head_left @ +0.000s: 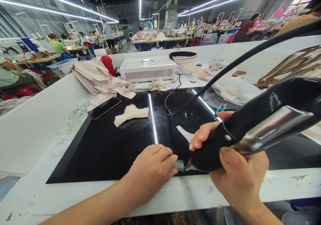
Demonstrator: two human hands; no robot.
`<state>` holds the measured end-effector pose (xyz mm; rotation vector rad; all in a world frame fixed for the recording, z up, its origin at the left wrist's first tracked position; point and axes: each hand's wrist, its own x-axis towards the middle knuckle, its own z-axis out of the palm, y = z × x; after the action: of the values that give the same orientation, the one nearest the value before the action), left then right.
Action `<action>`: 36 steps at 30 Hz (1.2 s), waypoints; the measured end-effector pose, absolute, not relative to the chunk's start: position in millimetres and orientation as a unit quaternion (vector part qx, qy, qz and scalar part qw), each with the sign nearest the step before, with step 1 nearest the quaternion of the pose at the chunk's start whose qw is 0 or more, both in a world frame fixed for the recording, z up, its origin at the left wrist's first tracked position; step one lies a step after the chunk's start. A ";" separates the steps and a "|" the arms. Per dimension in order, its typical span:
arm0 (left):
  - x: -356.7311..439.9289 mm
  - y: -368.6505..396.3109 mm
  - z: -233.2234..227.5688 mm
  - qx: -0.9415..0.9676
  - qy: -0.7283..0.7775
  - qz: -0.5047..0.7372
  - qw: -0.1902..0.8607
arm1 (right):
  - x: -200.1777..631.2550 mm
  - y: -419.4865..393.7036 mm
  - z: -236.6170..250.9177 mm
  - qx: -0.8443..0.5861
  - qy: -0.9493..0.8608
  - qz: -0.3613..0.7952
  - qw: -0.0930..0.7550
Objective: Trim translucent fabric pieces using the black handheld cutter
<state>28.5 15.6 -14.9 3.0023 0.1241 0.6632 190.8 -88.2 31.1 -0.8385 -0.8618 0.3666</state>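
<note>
My right hand is wrapped round a black corded hand tool with a shiny metal lever along its side. The tool slants down to the left, and its rounded end is close to the mat's front edge. My left hand has its fingers pressed together at that edge, pinching a small translucent strip; the fingers partly hide it. Just beyond the tool's end, a curved white piece lies on the black mat. A stack of cream fabric cutouts rests farther back on the mat.
A black cable arches from the tool across the bench. Behind the mat stand a white vented box and a round cream container. Left are a phone, beige fabric and tangled pale cord. Teal snips lie right.
</note>
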 end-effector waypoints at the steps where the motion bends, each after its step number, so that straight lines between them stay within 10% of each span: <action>1: 31.6 15.1 -17.0 0.974 0.047 0.218 0.040 | 190.9 -88.1 30.7 -0.392 -0.402 0.172 0.809; 36: 34.2 9.2 -30.4 0.953 -0.007 0.304 0.004 | 196.9 -87.6 30.7 -0.407 -0.362 0.165 0.822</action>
<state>34.2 9.2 -30.4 2.9849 -0.0207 0.9529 196.9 -87.6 30.7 -0.8651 -0.7707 0.3520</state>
